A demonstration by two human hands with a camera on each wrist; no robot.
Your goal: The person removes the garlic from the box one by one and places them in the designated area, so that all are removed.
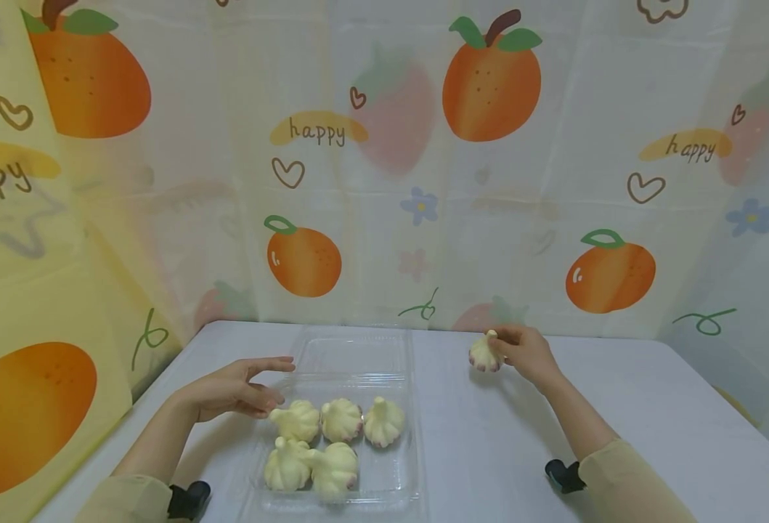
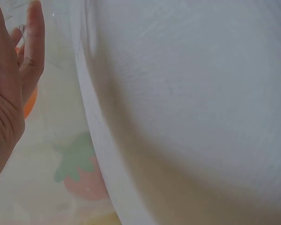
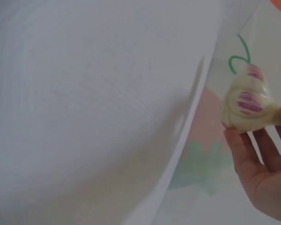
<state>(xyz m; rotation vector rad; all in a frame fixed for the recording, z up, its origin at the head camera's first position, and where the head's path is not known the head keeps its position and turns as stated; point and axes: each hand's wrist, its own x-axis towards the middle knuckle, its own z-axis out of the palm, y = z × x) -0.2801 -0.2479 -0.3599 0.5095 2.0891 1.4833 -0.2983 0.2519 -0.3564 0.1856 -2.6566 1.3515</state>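
Note:
My right hand (image 1: pixel 524 354) pinches a garlic bulb (image 1: pixel 483 354) above the back of the table, right of the clear plastic box. In the right wrist view, purple streaks show on the pale bulb (image 3: pixel 248 101), with fingertips under it. My left hand (image 1: pixel 237 388) is at the box's left side, fingers loosely extended and near the back-left bulb; whether they touch it or the box I cannot tell. The box (image 1: pixel 387 479) lies open with its lid (image 1: pixel 358 356) folded back. Inside are several garlic bulbs (image 1: pixel 341 420), three in the back row and two in front.
A white cloth covers the table (image 1: pixel 593 407). Behind it hangs a curtain (image 1: pixel 521 181) printed with oranges, strawberries and flowers, and its yellow side hangs at the left. Black wrist straps (image 1: pixel 563 476) show at both sleeves.

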